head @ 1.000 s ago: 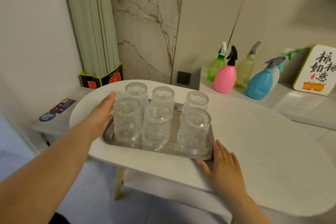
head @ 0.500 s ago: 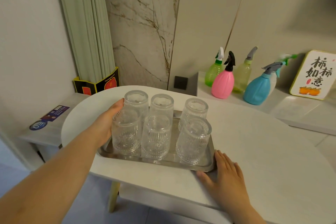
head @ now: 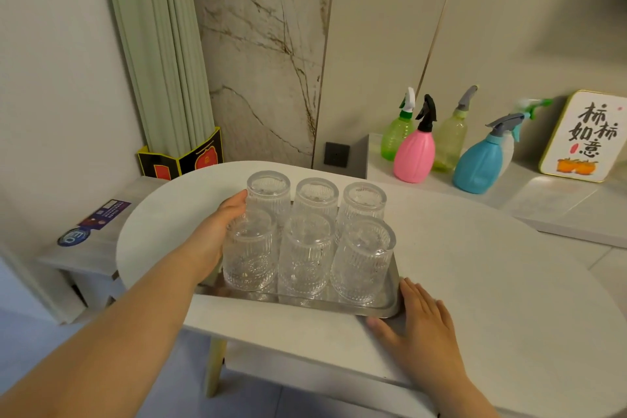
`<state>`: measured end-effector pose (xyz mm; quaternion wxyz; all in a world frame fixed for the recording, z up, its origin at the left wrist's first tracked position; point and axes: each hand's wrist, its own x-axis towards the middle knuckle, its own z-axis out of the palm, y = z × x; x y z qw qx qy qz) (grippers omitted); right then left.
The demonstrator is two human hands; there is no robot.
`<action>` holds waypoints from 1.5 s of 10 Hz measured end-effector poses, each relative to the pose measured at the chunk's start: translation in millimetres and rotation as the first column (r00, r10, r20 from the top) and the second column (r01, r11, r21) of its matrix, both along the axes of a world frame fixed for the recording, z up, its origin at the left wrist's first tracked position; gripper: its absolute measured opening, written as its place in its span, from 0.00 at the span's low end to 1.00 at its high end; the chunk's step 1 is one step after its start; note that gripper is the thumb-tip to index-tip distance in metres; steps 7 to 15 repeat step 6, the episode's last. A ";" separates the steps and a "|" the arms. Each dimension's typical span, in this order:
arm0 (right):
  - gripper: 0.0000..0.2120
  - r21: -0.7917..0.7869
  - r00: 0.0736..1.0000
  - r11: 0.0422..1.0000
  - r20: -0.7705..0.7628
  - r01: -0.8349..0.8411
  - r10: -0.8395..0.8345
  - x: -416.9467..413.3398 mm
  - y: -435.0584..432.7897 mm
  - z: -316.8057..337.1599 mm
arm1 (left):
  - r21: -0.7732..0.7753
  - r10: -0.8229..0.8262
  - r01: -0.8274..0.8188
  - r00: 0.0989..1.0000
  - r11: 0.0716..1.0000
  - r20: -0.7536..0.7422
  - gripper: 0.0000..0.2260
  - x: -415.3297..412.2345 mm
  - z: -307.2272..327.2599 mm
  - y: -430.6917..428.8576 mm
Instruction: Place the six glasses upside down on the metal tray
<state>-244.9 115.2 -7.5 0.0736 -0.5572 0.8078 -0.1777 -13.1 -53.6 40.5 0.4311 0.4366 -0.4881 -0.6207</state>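
A: Nearest the camera, what do you log?

B: Right hand (head: 422,326), palm down and flat on the white table (head: 475,282), fingers spread, gripping nothing. Fingertips lie against the near right corner of the metal tray (head: 339,307).

A: And the left?

B: Left hand (head: 212,241) reaches in from the left, fingers loosely curved along the tray's left side. It lies against the near-left glass (head: 249,253); the fingertip reaches the far-left glass (head: 269,195). No closed grasp on either; whether it grips the tray edge is hidden by the glass.

A: The glasses?

B: All six stand upside down on the tray, two rows of three, packed close. Near row also has the near-middle glass (head: 305,260) and near-right glass (head: 363,263); behind them, the far-middle glass (head: 317,197) and far-right glass (head: 363,205). Clear, ribbed, bases up.

A: Tray position?

B: On the table's near left part, close to the front edge.

A: Farther back?

B: On a ledge to the right, a pink spray bottle (head: 415,153), a blue spray bottle (head: 478,163) and green ones behind them, then a framed sign (head: 583,137). A wall socket (head: 336,155) sits on the wall behind the table.
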 end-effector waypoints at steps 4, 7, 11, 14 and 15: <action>0.39 -0.013 1.000 1.000 0.001 -0.020 0.020 0.9 1.7 2.3 | -0.034 0.030 -0.027 0.995 0.999 0.091 0.11 3.7 -0.2 24.7; 0.39 0.012 1.000 1.000 0.001 0.004 -0.004 1.7 1.6 4.7 | -0.105 0.226 -0.208 0.950 0.972 0.216 0.18 4.5 -0.1 39.8; 0.39 0.012 1.000 1.000 0.001 0.004 -0.004 1.7 1.6 4.7 | -0.105 0.226 -0.208 0.950 0.972 0.216 0.18 4.5 -0.1 39.8; 0.39 0.012 1.000 1.000 0.001 0.004 -0.004 1.7 1.6 4.7 | -0.105 0.226 -0.208 0.950 0.972 0.216 0.18 4.5 -0.1 39.8; 0.39 0.012 1.000 1.000 0.001 0.004 -0.004 1.7 1.6 4.7 | -0.105 0.226 -0.208 0.950 0.972 0.216 0.18 4.5 -0.1 39.8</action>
